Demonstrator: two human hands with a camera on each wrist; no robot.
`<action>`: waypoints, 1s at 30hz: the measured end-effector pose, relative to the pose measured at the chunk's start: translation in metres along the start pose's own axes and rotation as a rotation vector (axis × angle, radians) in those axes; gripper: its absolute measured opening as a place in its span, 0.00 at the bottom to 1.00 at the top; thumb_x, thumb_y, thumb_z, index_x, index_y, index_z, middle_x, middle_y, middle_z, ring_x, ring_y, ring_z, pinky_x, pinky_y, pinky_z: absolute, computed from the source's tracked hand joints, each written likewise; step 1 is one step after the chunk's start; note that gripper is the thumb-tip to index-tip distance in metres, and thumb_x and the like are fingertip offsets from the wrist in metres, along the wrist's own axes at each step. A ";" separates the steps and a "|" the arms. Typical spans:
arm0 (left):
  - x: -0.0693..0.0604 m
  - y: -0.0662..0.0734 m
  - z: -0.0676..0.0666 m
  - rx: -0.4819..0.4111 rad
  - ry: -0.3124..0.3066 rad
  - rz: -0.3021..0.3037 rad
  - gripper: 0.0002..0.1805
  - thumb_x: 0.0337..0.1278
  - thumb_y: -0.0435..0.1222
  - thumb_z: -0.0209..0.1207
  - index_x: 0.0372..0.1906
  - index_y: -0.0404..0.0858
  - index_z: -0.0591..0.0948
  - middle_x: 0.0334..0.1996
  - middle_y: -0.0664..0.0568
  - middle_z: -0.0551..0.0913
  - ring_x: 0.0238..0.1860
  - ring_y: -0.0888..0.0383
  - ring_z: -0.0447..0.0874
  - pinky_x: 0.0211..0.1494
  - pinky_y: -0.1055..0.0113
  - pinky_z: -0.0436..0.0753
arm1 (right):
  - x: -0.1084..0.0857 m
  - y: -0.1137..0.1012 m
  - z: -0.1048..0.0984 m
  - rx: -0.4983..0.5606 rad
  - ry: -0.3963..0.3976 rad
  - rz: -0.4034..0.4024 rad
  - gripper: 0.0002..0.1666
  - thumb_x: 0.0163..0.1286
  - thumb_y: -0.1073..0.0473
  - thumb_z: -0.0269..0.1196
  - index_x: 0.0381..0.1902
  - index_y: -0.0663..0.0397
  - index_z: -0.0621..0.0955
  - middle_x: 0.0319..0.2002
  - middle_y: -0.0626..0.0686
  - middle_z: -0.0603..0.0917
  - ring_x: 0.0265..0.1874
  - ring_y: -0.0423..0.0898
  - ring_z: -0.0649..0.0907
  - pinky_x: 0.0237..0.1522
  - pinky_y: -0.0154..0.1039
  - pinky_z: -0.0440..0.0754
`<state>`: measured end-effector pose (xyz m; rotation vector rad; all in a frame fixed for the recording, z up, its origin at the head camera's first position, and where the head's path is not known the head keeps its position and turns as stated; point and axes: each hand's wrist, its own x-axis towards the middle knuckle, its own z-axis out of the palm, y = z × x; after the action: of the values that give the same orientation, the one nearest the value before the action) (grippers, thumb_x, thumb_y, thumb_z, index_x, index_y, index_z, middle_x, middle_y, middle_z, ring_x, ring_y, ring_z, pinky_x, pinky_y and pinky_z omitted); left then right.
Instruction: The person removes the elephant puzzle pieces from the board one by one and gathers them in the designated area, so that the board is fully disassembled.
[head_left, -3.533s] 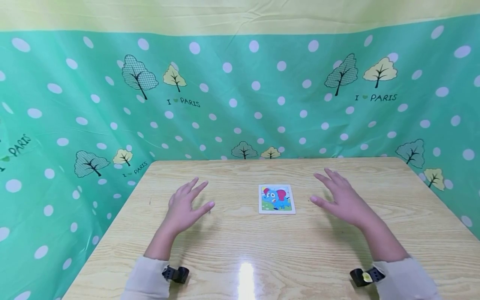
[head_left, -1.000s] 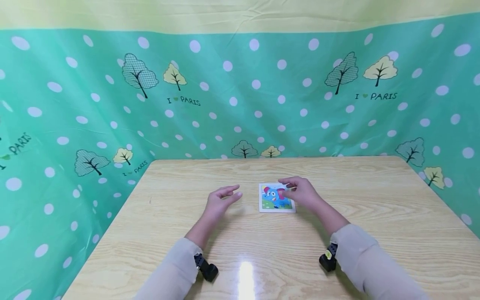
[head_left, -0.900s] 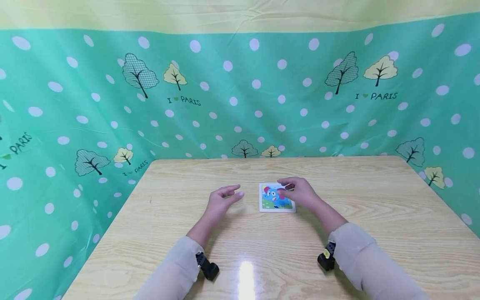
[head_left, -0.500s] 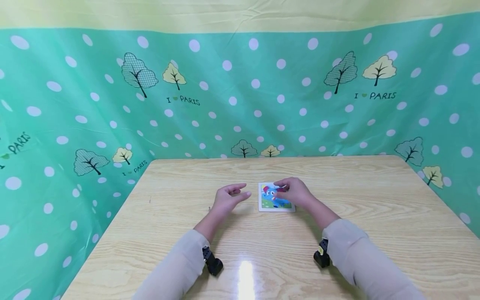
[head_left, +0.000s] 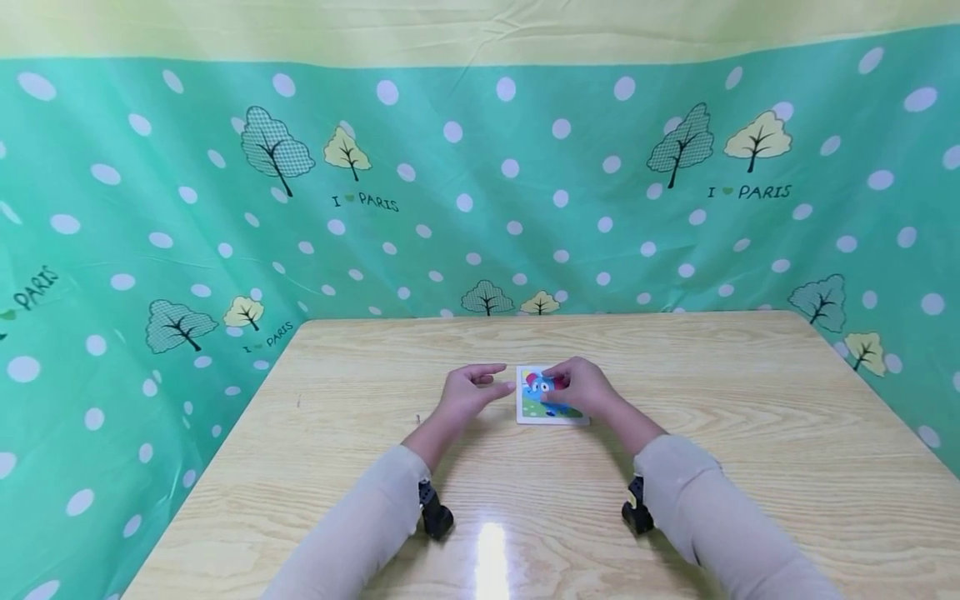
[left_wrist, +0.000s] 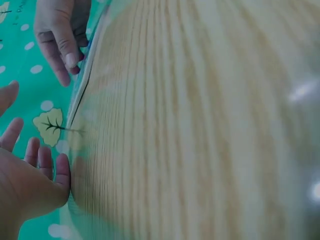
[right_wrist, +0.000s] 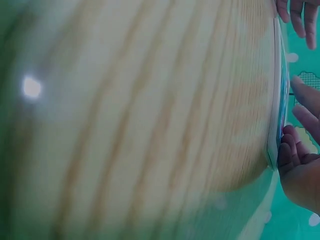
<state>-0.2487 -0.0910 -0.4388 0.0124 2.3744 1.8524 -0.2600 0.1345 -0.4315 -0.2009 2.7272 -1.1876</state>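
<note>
A small square picture puzzle (head_left: 534, 410) with a white frame and a blue elephant lies flat on the table in the head view. My right hand (head_left: 588, 389) is over its right half, thumb and forefinger apart above the elephant, covering part of the picture. Loosely bent lower fingers of that hand are at the puzzle's edge in the right wrist view; whether they touch it is unclear. My left hand (head_left: 467, 395) is just left of the frame, fingers relaxed and thumb toward the puzzle, holding nothing. Both hands also show in the left wrist view.
The wood-grain table (head_left: 337, 500) reflects a bright light near its front. Behind it and at the sides hangs a green dotted curtain (head_left: 420, 200). Black wrist cameras sit on the left wrist (head_left: 435, 510) and right wrist (head_left: 637, 510).
From wide apart, both hands have come inward. The left has moved right to the frame's left side; the right has moved left over the picture. The puzzle has stayed in place.
</note>
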 end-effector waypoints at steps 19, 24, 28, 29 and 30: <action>0.027 0.011 0.009 0.269 -0.148 0.065 0.22 0.57 0.37 0.75 0.58 0.42 0.87 0.58 0.45 0.84 0.61 0.48 0.79 0.62 0.55 0.81 | 0.009 0.008 0.005 -0.040 -0.008 -0.035 0.24 0.63 0.60 0.77 0.56 0.61 0.87 0.48 0.57 0.78 0.47 0.52 0.78 0.55 0.48 0.79; 0.034 0.017 0.008 0.340 -0.185 0.043 0.23 0.55 0.35 0.76 0.58 0.44 0.87 0.56 0.46 0.84 0.59 0.49 0.80 0.64 0.55 0.79 | 0.010 0.008 0.005 -0.035 0.000 -0.032 0.24 0.63 0.60 0.77 0.55 0.62 0.87 0.48 0.57 0.78 0.47 0.52 0.78 0.55 0.48 0.79; 0.039 0.021 0.007 0.392 -0.217 0.026 0.24 0.55 0.35 0.76 0.58 0.45 0.87 0.54 0.48 0.85 0.57 0.50 0.81 0.62 0.56 0.81 | 0.010 0.007 0.005 -0.034 -0.001 -0.034 0.24 0.63 0.60 0.77 0.55 0.62 0.87 0.48 0.57 0.78 0.47 0.53 0.78 0.56 0.47 0.79; 0.041 0.022 0.007 0.406 -0.219 0.024 0.24 0.54 0.35 0.76 0.58 0.44 0.87 0.54 0.48 0.85 0.56 0.51 0.81 0.62 0.57 0.81 | 0.010 0.007 0.005 -0.033 -0.003 -0.035 0.24 0.62 0.60 0.77 0.55 0.62 0.87 0.48 0.57 0.78 0.47 0.53 0.78 0.56 0.48 0.79; 0.042 0.023 0.007 0.417 -0.220 0.022 0.24 0.54 0.35 0.76 0.58 0.44 0.87 0.54 0.49 0.85 0.56 0.51 0.81 0.61 0.57 0.81 | 0.010 0.007 0.005 -0.036 -0.004 -0.038 0.24 0.63 0.60 0.77 0.55 0.62 0.87 0.48 0.58 0.78 0.47 0.53 0.78 0.56 0.48 0.79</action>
<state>-0.2909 -0.0750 -0.4226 0.2685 2.5538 1.2538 -0.2691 0.1341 -0.4405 -0.2606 2.7546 -1.1477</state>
